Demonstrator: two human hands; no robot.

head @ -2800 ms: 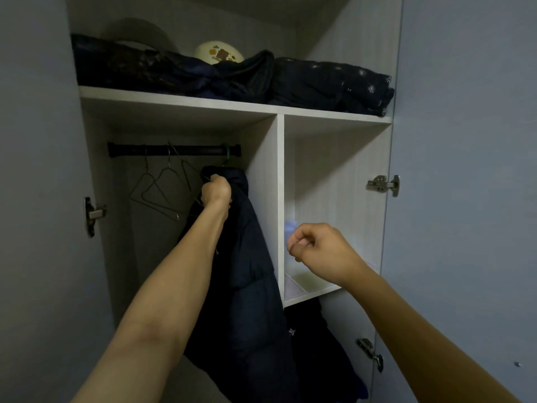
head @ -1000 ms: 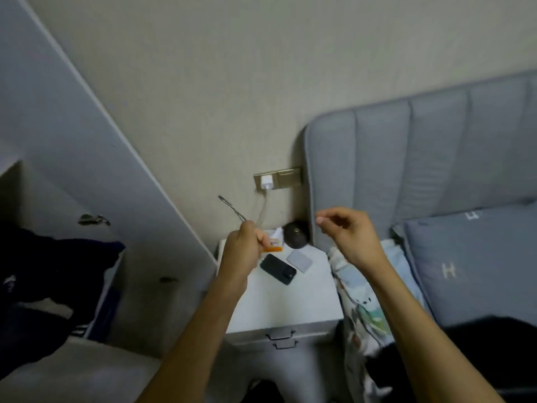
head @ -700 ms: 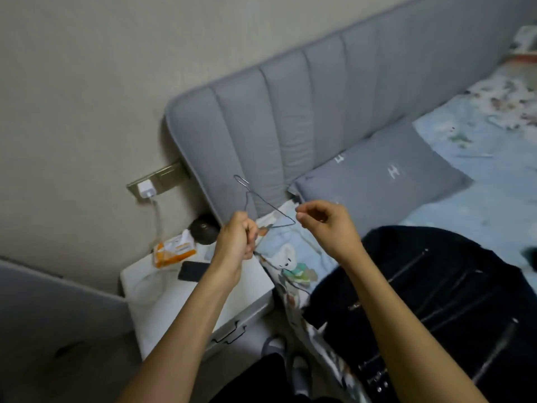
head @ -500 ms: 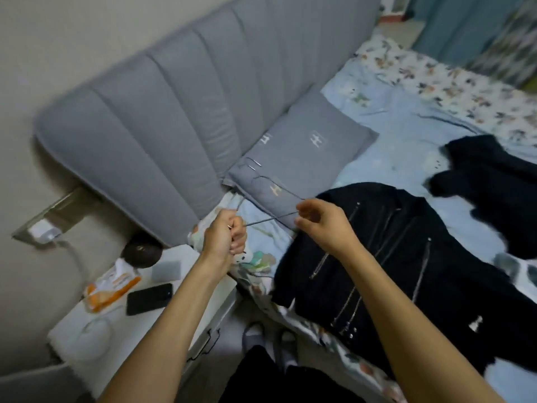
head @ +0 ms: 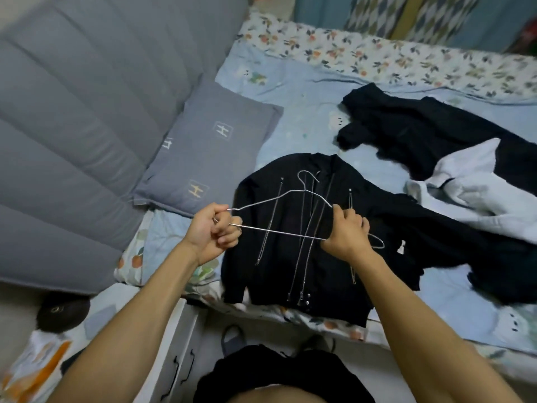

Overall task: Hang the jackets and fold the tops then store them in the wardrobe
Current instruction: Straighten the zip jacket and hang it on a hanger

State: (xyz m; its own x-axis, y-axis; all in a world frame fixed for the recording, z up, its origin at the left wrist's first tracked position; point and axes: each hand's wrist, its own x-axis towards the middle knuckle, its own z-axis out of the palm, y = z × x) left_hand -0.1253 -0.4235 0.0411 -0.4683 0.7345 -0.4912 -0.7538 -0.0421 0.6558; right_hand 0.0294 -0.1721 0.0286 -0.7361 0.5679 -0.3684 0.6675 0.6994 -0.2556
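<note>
A black jacket (head: 293,266) with several silver zips lies flat, front up, near the bed's edge. Above it I hold a thin wire hanger (head: 279,199) level, its hook pointing away from me. My left hand (head: 213,232) grips the hanger's left corner. My right hand (head: 344,232) grips the right end, where a second wire loop (head: 376,242) sticks out past the fingers. Further right lie another black garment (head: 418,132) and a white top (head: 476,184), both crumpled.
A grey pillow (head: 212,146) leans against the padded grey headboard (head: 72,112) on the left. The bed (head: 305,91) has a pale blue printed sheet. A white nightstand (head: 174,359) with a dark round object (head: 62,314) stands at lower left.
I have turned from the wardrobe past the nightstand to the bed. The hanger, first in my left hand alone, is now held by both hands over the zipped jacket.
</note>
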